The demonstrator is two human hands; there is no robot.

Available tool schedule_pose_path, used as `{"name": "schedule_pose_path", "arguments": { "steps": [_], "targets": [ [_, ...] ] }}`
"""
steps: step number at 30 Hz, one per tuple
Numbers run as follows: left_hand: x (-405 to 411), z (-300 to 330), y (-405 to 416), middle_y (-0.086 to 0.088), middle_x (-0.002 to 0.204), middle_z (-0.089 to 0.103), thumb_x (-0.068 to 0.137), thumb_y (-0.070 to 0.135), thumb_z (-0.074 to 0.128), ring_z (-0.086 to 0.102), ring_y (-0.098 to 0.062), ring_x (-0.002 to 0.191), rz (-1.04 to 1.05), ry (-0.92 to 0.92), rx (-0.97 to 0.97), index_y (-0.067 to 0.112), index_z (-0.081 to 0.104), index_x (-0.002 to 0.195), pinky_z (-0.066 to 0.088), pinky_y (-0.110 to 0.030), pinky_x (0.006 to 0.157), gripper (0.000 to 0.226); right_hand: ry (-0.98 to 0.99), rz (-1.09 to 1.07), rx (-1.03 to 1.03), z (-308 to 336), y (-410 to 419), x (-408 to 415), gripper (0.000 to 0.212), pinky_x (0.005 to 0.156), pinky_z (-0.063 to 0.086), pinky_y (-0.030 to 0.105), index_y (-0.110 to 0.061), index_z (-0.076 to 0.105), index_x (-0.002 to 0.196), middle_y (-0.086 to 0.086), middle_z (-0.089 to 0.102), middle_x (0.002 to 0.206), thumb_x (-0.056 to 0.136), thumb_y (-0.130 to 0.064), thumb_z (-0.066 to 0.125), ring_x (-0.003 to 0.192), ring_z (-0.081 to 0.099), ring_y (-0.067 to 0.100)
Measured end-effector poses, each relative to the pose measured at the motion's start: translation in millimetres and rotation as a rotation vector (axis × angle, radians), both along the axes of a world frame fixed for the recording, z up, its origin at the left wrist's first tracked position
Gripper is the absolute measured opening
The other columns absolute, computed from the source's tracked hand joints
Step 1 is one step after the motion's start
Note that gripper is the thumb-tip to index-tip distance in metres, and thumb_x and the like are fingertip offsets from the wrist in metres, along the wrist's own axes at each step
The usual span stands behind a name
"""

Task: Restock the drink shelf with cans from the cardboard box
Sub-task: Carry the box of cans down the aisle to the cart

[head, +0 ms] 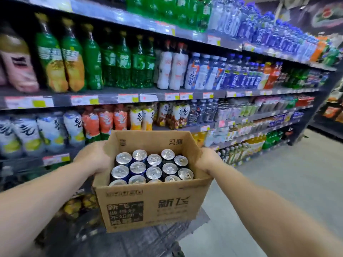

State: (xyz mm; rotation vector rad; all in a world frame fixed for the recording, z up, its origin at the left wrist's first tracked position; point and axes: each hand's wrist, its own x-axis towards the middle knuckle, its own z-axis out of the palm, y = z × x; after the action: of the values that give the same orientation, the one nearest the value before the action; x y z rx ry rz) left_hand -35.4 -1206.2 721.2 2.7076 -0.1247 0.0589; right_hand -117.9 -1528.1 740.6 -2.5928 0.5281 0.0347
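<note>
Cans (154, 168) fill the cardboard box (148, 204) at lower centre of the frame, silver tops up, packed in close rows, some dark blue, some black. Box open-topped, held off the floor between both hands.

Left hand (92, 158) clasps the box's left wall near the rim, fingers curled over the edge. Right hand (207, 160) clasps the right wall the same way, just below the rim. Both arms reach forward; the box sits level.

Behind the box, filling the left and centre of the frame, the drink shelf (111, 98) runs off toward the upper right. Bottles (74, 67) stand in tight rows on every tier, green and orange at upper left, white and blue toward centre. Price tags (83, 100) line the shelf edges. Pale floor (278, 182) at right. Something dark and ribbed lies under the box at the bottom of the frame; cannot tell what it is.

Step in hand, as judged: carrying the load to the spot where cans belong. No gap for cans shows in view, so first find the can section, likely further along. Keep the box level so the cans don't shift. A full load is heavy; the walls may bow under a rim grip, so support from below would be safer. Set it down near the slot before freeing a hand to pick.
</note>
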Motion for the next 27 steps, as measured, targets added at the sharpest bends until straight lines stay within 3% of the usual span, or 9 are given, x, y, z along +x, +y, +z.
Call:
{"name": "schedule_pose_path", "arguments": {
  "steps": [3, 6, 8, 12, 14, 18, 22, 25, 27],
  "targets": [
    [13.4, -37.4, 1.5, -0.001, 0.102, 0.070, 0.085, 0.049, 0.051, 0.064, -0.026, 0.085, 0.112, 0.041, 0.030, 0.032, 0.062, 0.099, 0.051, -0.032, 0.068, 0.025, 0.044, 0.105, 0.056, -38.0, -9.1, 51.3, 0.025, 0.077, 0.046, 0.031, -0.015, 0.063, 0.113, 0.012, 0.069, 0.113, 0.091, -0.026, 0.057, 0.104, 0.064, 0.032],
    [16.8, -77.2, -6.3, 0.005, 0.097, 0.072, 0.080, 0.062, 0.045, 0.065, -0.023, 0.080, 0.240, 0.092, -0.013, 0.036, 0.061, 0.094, 0.054, -0.032, 0.070, 0.034, 0.101, 0.213, 0.127, -81.0, -21.1, 91.2, 0.030, 0.080, 0.045, 0.032, -0.018, 0.067, 0.111, 0.010, 0.070, 0.115, 0.092, -0.038, 0.055, 0.106, 0.064, 0.030],
    [12.2, -101.4, -19.1, 0.006, 0.103, 0.071, 0.081, 0.065, 0.042, 0.065, -0.023, 0.086, 0.329, 0.133, -0.023, 0.038, 0.059, 0.102, 0.053, -0.032, 0.074, 0.038, 0.115, 0.282, 0.133, -109.6, -31.3, 112.0, 0.029, 0.074, 0.043, 0.030, -0.022, 0.067, 0.106, 0.008, 0.071, 0.111, 0.091, -0.043, 0.054, 0.104, 0.065, 0.030],
    [2.3, -154.3, -46.9, 0.007, 0.103, 0.069, 0.083, 0.066, 0.037, 0.064, -0.023, 0.085, 0.475, 0.215, -0.066, 0.043, 0.050, 0.116, 0.052, -0.035, 0.077, 0.043, 0.190, 0.344, 0.123, -171.4, -52.7, 150.4, 0.023, 0.072, 0.048, 0.034, -0.030, 0.060, 0.103, 0.004, 0.071, 0.100, 0.084, -0.042, 0.054, 0.097, 0.067, 0.031],
    [0.5, -175.4, -61.4, 0.007, 0.103, 0.067, 0.086, 0.066, 0.036, 0.062, -0.022, 0.087, 0.526, 0.231, -0.119, 0.045, 0.045, 0.118, 0.047, -0.033, 0.074, 0.039, 0.231, 0.337, 0.105, -200.7, -61.9, 166.0, 0.032, 0.076, 0.053, 0.037, -0.033, 0.058, 0.110, 0.002, 0.071, 0.098, 0.080, -0.043, 0.052, 0.094, 0.067, 0.030],
    [5.6, -219.6, -85.4, 0.001, 0.111, 0.068, 0.091, 0.062, 0.025, 0.064, -0.025, 0.097, 0.616, 0.279, -0.132, 0.049, 0.032, 0.133, 0.048, -0.036, 0.080, 0.045, 0.281, 0.331, 0.101, -234.0, -68.8, 180.2, 0.026, 0.072, 0.047, 0.034, -0.039, 0.054, 0.115, -0.001, 0.070, 0.100, 0.091, -0.044, 0.044, 0.090, 0.065, 0.027],
    [14.8, -266.8, -96.1, 0.003, 0.098, 0.070, 0.091, 0.057, 0.028, 0.065, -0.025, 0.084, 0.675, 0.313, -0.116, 0.051, 0.033, 0.128, 0.051, -0.037, 0.076, 0.038, 0.311, 0.311, 0.077, -270.9, -74.3, 180.9, 0.032, 0.074, 0.048, 0.034, -0.039, 0.049, 0.124, -0.002, 0.069, 0.097, 0.093, -0.038, 0.043, 0.084, 0.063, 0.026],
    [18.0, -307.6, -98.7, 0.004, 0.089, 0.071, 0.090, 0.044, 0.040, 0.062, -0.021, 0.069, 0.651, 0.348, -0.048, 0.052, 0.018, 0.139, 0.050, -0.031, 0.064, 0.054, 0.335, 0.237, 0.083, -296.9, -74.3, 171.4, 0.032, 0.075, 0.045, 0.033, -0.039, 0.046, 0.127, 0.002, 0.069, 0.102, 0.095, -0.040, 0.041, 0.086, 0.062, 0.028],
    [13.8, -336.2, -98.1, 0.004, 0.088, 0.071, 0.091, 0.045, 0.039, 0.064, -0.021, 0.070, 0.670, 0.422, -0.062, 0.047, 0.020, 0.141, 0.052, -0.032, 0.065, 0.053, 0.365, 0.220, 0.095, -311.7, -68.8, 164.9, 0.029, 0.077, 0.046, 0.032, -0.031, 0.051, 0.124, 0.004, 0.069, 0.101, 0.097, -0.038, 0.042, 0.091, 0.064, 0.028]
  ]
}}
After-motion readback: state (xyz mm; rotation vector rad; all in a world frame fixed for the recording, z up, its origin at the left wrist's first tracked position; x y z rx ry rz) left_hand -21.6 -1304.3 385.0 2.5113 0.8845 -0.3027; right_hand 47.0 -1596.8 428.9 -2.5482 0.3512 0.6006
